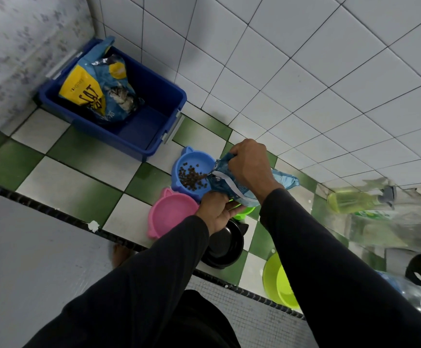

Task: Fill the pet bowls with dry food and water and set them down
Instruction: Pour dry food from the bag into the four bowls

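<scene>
- a small blue food bag (232, 187) is held tilted over the blue bowl (192, 172), with its open mouth at the bowl's right rim.
- the top of the bag is gripped by the right hand (248, 167), the fingers being curled round its upper edge.
- the underside of the bag is held by the left hand (215, 212), whose fingers are wrapped beneath it; how tightly cannot be told, since the fingertips are hidden by the bag.
- dark brown kibble (192, 175) is seen lying in the blue bowl, heaped toward the bag's mouth and scattered thinner toward the far side.
- the blue bowl is set on the green and white checked floor (78, 172), touching or just beside a pink bowl (170, 216) that is seen to hold nothing.
- a black bowl (225, 247) is placed nearer the person, just beside the pink one, and is partly covered by the left sleeve.
- a green bowl (244, 212) is mostly hidden under the bag and the left hand.
- a second, larger lime green bowl (280, 282) is seen to the right, near the dark tile border.
- a large blue tub (154, 96) is placed in the corner against the white tiled wall, and a big blue and yellow cat food bag (99, 89) is stood inside it.
- what may be a spray bottle of yellow-green liquid (355, 200) is seen at the right, though that area is blurred.
</scene>
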Demonstrator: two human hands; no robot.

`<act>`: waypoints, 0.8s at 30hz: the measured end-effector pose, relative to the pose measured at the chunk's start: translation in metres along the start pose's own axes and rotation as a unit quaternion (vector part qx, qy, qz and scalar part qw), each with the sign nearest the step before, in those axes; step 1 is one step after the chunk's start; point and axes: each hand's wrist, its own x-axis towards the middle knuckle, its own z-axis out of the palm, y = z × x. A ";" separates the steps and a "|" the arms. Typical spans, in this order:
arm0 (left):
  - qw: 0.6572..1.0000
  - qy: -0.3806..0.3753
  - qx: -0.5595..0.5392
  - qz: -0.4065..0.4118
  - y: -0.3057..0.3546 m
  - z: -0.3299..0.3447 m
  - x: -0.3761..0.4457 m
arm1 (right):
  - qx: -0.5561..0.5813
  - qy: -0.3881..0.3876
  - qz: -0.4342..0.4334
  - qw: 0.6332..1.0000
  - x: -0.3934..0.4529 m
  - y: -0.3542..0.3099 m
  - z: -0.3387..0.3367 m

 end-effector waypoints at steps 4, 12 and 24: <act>1.000 -0.007 0.001 0.002 0.001 -0.001 0.002 | 0.000 0.000 0.003 1.000 0.001 0.000 -0.001; 1.000 -0.016 0.004 -0.002 0.001 -0.003 0.003 | 0.005 0.002 0.005 1.000 0.001 0.003 0.000; 1.000 -0.016 0.024 0.002 0.003 -0.005 0.007 | -0.011 0.007 0.001 1.000 0.004 0.006 0.000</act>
